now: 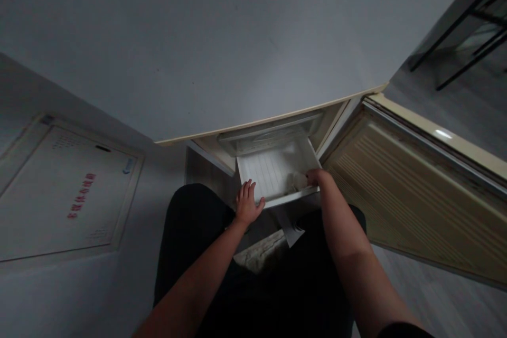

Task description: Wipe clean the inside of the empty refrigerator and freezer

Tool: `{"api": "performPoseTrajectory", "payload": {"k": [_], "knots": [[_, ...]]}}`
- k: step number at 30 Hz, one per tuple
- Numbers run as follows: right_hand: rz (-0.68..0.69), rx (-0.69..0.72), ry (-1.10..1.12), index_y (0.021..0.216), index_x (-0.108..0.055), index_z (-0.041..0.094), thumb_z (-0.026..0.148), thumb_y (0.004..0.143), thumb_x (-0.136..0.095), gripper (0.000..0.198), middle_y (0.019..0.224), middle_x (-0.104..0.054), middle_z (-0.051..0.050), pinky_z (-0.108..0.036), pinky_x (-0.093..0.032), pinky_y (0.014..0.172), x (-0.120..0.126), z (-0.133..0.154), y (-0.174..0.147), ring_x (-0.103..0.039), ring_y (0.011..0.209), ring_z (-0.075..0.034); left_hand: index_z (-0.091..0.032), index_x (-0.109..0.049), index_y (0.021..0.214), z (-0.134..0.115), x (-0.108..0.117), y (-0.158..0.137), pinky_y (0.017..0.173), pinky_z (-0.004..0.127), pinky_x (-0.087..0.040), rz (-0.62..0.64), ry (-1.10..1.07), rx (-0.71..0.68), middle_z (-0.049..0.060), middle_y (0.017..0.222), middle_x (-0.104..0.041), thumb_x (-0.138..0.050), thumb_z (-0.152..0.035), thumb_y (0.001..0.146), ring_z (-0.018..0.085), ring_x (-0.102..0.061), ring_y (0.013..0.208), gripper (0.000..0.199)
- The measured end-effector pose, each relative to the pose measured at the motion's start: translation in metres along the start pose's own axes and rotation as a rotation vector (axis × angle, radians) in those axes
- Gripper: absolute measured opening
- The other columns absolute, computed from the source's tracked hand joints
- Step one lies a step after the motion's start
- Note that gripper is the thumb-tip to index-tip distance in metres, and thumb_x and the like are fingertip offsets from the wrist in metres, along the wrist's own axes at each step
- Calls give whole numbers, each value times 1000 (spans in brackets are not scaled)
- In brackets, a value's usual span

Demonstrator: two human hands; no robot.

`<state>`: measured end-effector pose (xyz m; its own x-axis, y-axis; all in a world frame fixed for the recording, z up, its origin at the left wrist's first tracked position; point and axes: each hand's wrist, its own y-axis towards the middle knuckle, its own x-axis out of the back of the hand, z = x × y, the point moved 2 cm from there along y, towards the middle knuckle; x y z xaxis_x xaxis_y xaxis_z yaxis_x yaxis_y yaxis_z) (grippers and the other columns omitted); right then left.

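A white fridge drawer (273, 171) is pulled out in front of me, with a ribbed floor. My left hand (247, 204) lies on its front left corner, fingers stretched over the side wall and thumb apart along the front edge. Inside the drawer's front right corner, my right hand (316, 177) is closed on a crumpled white cloth (300, 181), which touches the drawer floor. The fingertips of that hand are partly hidden. Nothing else can be made out in the drawer.
The open fridge door (407, 200) stands to the right. A translucent panel (273, 134) sits above the drawer. On the left wall is a white cover (67, 190) with red characters. A patterned piece (263, 251) lies between my knees. Dark metal legs (455, 53) stand at upper right.
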<state>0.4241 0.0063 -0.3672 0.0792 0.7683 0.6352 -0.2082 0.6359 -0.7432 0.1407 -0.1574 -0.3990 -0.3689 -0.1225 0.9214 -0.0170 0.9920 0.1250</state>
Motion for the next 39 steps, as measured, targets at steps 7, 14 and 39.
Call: {"api": "performPoseTrajectory", "payload": {"k": [7, 14, 39], "knots": [[-535, -57, 42, 143, -57, 17, 15, 98, -48, 46, 137, -60, -19, -30, -51, 93, 47, -1, -40, -65, 115, -25, -15, -46, 144, 2, -1, 0, 117, 56, -41, -13, -24, 0, 20, 154, -49, -60, -37, 89, 36, -42, 147, 61], [-711, -203, -24, 127, -69, 8, 12, 102, -28, 49, 148, -49, -24, -37, -47, 102, 18, 26, 4, -52, 131, -32, -13, -46, 143, 2, -2, 1, 117, 54, -42, -6, -40, 3, 20, 150, -52, -61, -37, 89, 36, -43, 146, 61], [-442, -277, 30, 130, -69, 6, 7, 95, -42, 44, 157, -35, -27, -44, -47, 108, -10, 0, 16, -47, 139, -35, -17, -50, 138, 4, -3, 3, 117, 53, -42, 25, -84, 63, 19, 144, -58, -63, -38, 86, 35, -46, 144, 57]]}}
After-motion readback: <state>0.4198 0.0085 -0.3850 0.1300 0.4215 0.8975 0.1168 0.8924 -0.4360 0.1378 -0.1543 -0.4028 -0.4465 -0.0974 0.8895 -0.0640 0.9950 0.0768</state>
